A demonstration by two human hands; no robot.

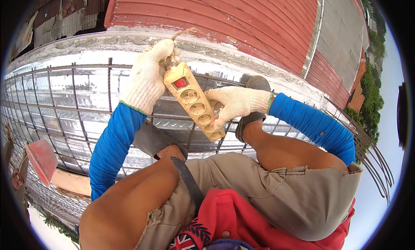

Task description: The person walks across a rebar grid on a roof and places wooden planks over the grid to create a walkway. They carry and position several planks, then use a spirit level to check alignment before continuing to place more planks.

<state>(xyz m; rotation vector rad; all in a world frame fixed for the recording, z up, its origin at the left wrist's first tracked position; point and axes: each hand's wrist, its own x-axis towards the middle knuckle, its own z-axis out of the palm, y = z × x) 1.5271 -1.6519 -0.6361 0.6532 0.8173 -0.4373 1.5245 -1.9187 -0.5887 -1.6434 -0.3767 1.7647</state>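
A dirty yellowish power strip [193, 98] with several round sockets and a red switch is held up in front of my knees, tilted with its switch end up and left. My left hand [149, 72], in a white knitted glove, grips the cord end at the strip's top. A brownish cord [183, 33] sticks out beyond that hand. My right hand [237, 104], gloved the same way, holds the strip's right side near the middle sockets, its fingers curled against the edge. Part of the fingers of both hands is hidden by the strip and gloves.
Steel rebar mesh [74, 94] spreads over shiny metal decking under my feet. Beyond a rough concrete ledge [86, 47] lies a red corrugated roof [216, 16]. Bent rebar ends [367, 150] stick out at the right. A red tub-like object [42, 161] lies at the left.
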